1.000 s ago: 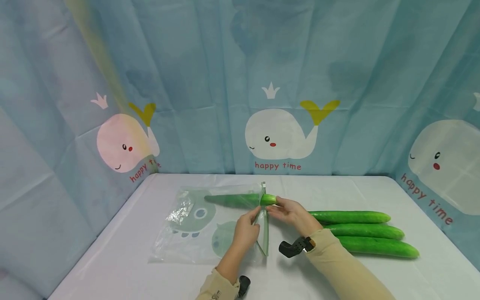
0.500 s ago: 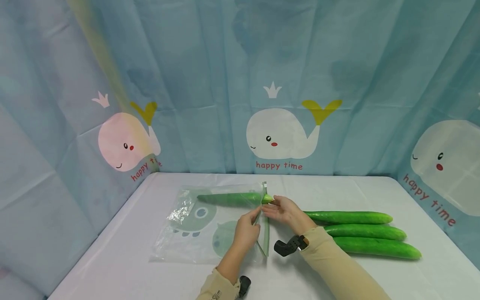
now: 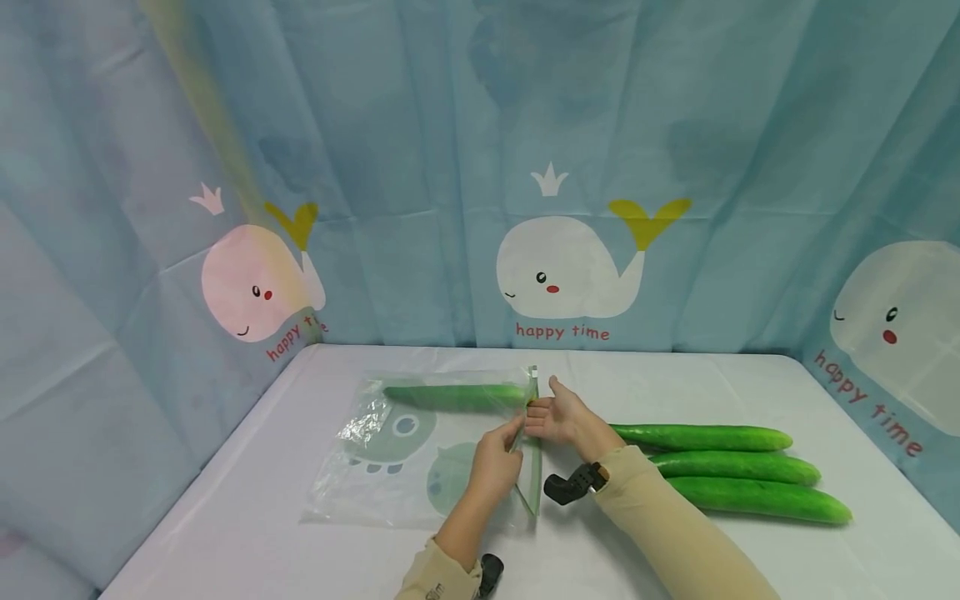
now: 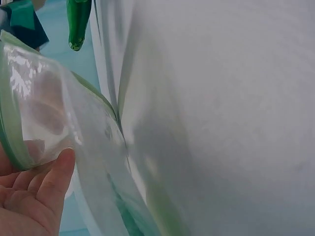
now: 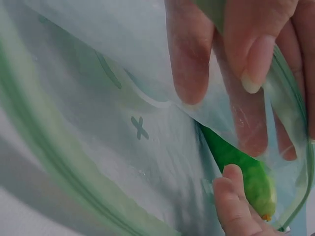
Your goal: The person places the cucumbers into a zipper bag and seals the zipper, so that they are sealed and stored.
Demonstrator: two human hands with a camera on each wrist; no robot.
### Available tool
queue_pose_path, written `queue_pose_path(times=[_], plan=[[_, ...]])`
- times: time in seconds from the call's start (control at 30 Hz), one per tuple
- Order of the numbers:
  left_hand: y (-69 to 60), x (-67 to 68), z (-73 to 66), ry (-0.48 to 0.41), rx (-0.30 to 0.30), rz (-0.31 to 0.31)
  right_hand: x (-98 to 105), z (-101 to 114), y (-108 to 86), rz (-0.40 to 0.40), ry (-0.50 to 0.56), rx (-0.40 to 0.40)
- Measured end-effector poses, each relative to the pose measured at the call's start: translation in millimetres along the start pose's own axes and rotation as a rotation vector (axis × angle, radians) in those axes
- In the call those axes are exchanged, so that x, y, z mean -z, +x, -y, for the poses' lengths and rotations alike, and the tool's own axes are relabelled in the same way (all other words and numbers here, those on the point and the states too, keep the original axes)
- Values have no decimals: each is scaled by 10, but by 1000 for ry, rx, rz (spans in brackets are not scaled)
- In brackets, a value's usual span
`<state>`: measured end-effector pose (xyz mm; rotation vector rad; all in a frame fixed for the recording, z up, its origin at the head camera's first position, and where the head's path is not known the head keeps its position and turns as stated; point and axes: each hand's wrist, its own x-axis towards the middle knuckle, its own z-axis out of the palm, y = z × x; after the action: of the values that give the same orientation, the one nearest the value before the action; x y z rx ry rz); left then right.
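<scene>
- Left hand pinches the bag's mouth edge.
- Right hand sits at the bag's mouth, fingers pointing into it, thumb raised.
- Right forearm slants in from right of the bag.

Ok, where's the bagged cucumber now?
Head view, just left of centre: the cucumber lies inside the clear bag, along its far edge, one end near the right hand.

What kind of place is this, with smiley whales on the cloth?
Probably an indoor corner, curtained off for tabletop work. Blue whale-print curtains hang behind and beside a white-covered table, where a clear bag and green cucumbers lie.
</scene>
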<state>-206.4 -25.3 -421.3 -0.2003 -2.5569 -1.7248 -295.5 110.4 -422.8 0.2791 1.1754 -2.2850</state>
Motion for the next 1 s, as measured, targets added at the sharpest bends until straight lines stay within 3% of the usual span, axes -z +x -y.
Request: queue_pose_path(times=[0.3,0.57,1.0], plan=[[-16,-17,-5,-26,-20,21,-14,-26,48,8,-4,-3],[11,1,11,-23,23,-24,-12,-11,-41,-25,18,-7],[10,46,25,35,37,-26,151,281,-524,-64,-104,44]])
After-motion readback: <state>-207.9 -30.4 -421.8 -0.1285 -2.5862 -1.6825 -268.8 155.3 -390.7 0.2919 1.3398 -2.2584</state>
